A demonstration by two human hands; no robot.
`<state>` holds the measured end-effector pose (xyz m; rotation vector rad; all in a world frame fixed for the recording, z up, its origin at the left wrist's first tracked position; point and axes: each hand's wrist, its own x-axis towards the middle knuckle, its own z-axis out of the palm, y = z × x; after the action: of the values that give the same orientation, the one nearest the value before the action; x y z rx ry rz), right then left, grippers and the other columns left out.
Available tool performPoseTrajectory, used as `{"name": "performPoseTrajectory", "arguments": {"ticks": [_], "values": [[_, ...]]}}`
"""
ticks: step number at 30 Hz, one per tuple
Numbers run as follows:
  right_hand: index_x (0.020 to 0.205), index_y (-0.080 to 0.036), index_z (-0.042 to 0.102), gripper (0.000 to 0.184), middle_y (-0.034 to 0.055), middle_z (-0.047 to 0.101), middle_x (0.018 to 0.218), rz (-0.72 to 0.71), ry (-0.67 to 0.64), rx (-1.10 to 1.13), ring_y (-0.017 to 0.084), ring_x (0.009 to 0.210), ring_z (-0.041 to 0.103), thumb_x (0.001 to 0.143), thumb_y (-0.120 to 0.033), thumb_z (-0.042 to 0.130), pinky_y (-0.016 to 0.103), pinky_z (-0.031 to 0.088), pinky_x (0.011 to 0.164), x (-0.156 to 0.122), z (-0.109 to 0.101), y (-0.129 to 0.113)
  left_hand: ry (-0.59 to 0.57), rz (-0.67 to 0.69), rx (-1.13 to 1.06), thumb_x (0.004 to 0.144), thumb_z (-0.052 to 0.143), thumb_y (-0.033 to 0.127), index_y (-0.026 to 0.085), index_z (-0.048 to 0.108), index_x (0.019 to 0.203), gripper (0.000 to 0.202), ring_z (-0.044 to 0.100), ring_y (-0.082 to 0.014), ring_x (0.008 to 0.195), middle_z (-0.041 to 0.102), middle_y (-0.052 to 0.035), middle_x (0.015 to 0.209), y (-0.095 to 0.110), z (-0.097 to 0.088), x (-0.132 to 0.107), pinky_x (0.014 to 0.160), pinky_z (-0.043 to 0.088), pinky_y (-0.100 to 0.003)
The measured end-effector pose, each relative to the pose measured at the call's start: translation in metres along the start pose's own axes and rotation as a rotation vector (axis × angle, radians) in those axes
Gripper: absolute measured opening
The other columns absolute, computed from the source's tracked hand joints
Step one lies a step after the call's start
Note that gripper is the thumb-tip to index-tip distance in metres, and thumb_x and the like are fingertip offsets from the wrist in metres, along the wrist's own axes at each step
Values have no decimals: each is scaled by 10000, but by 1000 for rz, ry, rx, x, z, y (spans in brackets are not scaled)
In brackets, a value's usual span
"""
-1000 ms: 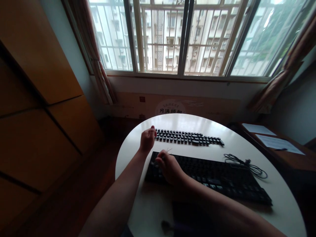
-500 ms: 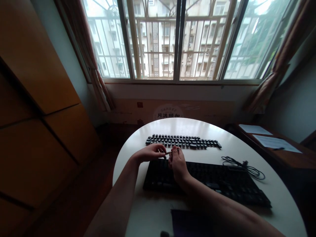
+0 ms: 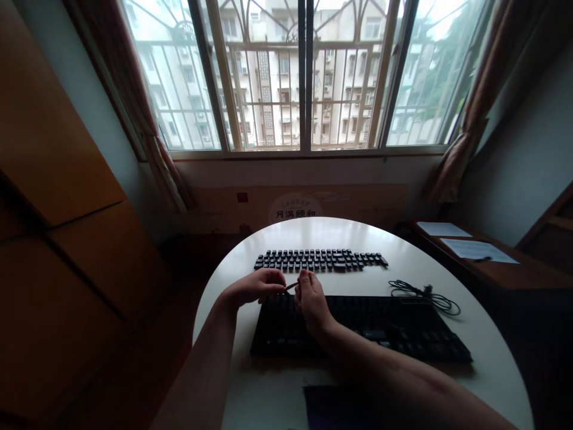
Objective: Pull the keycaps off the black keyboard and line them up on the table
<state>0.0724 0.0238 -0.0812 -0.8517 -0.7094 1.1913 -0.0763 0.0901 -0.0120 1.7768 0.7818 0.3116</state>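
Note:
My right hand (image 3: 312, 300) is closed around a thin stick-like tool (image 3: 292, 286), whose light shaft slants down to the left. My left hand (image 3: 263, 283) pinches at the tool's far end. Something small and dark shows under its fingertips, too small to name. Both hands hover over the upper left part of a black keyboard (image 3: 421, 334), and the right forearm crosses above it. Behind them, loose black keycaps (image 3: 320, 260) are laid out in rows.
A coiled black cable (image 3: 441, 303) lies behind the keyboard's right end. A dark cloth-like sheet (image 3: 331, 409) is at the near edge of the round white table (image 3: 264, 388). Papers (image 3: 478, 249) and a pen (image 3: 482, 259) rest on a brown side table (image 3: 532, 276).
The whole view has shifted, so table and hands appear further left. The hands have moved slightly apart, and more of the tool's shaft shows between them.

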Motion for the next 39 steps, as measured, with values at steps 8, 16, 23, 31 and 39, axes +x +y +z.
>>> {"name": "performPoseTrajectory", "arguments": {"ticks": [8,16,23,31,39], "values": [[817,-243,356,565,-141,293,497,-3,0,5,44,365,225,764,-751,597,173,150,329,1,1,-1,68,30,-71,749,754,501,174,588,842,378,494,-113,589,550,10,708,-22,-21,1,461,352,-192],[798,-241,355,599,-149,268,471,36,0,22,37,362,204,719,-767,632,160,140,331,-4,3,-5,797,-65,30,762,634,482,177,534,906,351,580,-167,712,599,-44,827,-46,-48,3,515,435,-219],[793,-239,363,596,-147,270,478,32,-17,33,37,365,204,707,-748,663,173,126,334,-6,2,-3,661,-306,174,650,767,289,149,618,933,350,605,-176,582,652,-37,738,-66,-50,1,441,397,-224],[781,-235,380,563,-134,289,497,10,-38,27,41,377,224,729,-716,668,190,125,346,-7,2,-4,661,-307,375,653,811,299,174,717,840,244,625,-200,757,685,-38,819,-73,-51,1,586,412,-239],[781,-227,399,600,-127,301,499,-15,-60,-14,43,394,228,713,-770,646,179,145,340,-7,1,-1,678,-261,423,736,758,258,191,764,962,236,620,-180,779,687,-33,883,-77,-48,9,649,420,-235]]}}
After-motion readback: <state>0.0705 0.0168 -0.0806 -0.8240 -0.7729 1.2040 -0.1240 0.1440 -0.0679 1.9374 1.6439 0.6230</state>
